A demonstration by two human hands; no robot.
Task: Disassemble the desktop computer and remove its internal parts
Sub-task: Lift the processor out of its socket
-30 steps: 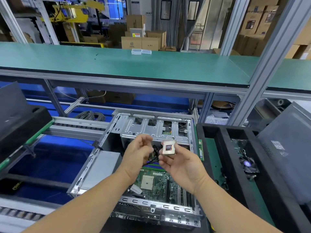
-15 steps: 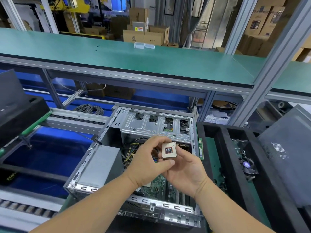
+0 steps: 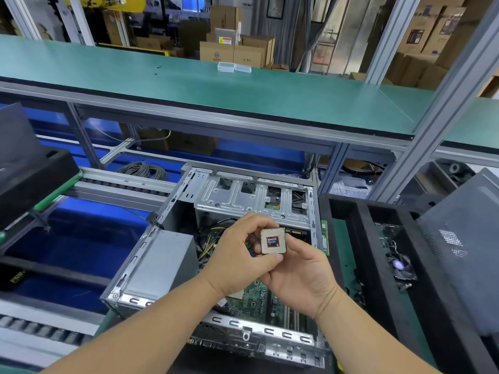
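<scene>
Now the left hand (image 3: 237, 255) has closed in beside the right hand (image 3: 302, 276), both pinching the AMD Ryzen processor (image 3: 272, 241) at its edges above the open computer case (image 3: 167, 265) — the chip seems free, likely bound for the black tray (image 3: 359, 238).

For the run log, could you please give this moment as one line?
stage: CPU out | CPU chip: pinched by left hand and right hand | above open computer case
</scene>
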